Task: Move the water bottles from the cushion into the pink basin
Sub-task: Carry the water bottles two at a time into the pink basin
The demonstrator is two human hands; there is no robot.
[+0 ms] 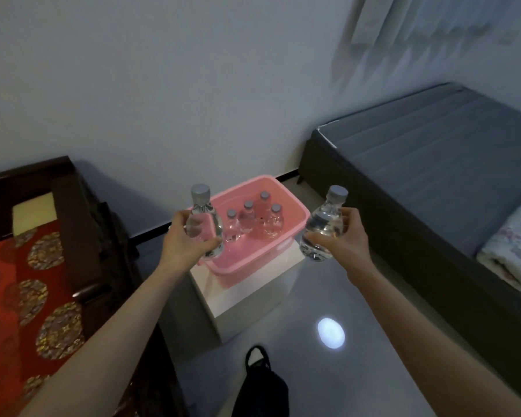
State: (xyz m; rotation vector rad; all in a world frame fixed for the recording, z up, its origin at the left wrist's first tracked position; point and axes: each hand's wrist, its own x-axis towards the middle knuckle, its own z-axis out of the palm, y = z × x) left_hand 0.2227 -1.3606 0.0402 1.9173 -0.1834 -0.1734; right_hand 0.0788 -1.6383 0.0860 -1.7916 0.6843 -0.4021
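Holding: two clear water bottles with grey caps are gripped above the scene, one in each hand.
Left hand (pixel 183 239): closed around the body of the left bottle (pixel 204 224), which is held upright at about 9 o'clock of the basin, its lower part overlapping the basin's near-left rim in view.
Right hand (pixel 343 239): wrapped around the lower half of the right bottle (pixel 324 225), which is tilted slightly with its cap leaning toward 1 o'clock; it is held off the basin's 3 o'clock side, over the floor.
Pink basin (pixel 295 219): a rectangular tub, seen between the two hands, is set on a white box-like stand (pixel 241 299).
Bottles in basin (pixel 254 219): four capped bottles are stood upright in a cluster toward the basin's 12 o'clock half; the near half of the basin floor is left bare.
Cushion (pixel 18 296): a red cushion with gold round patterns is laid on a dark wooden seat (pixel 76 224) at 9 o'clock of the stand; no bottles are seen on the part in view.
Bed (pixel 433 164): a grey mattress is placed at 2 o'clock, with a floral quilt (pixel 515 248) at its near end.
Floor (pixel 373 302): a glossy grey surface, on which a black bag (pixel 260 383) is seen at 6 o'clock.
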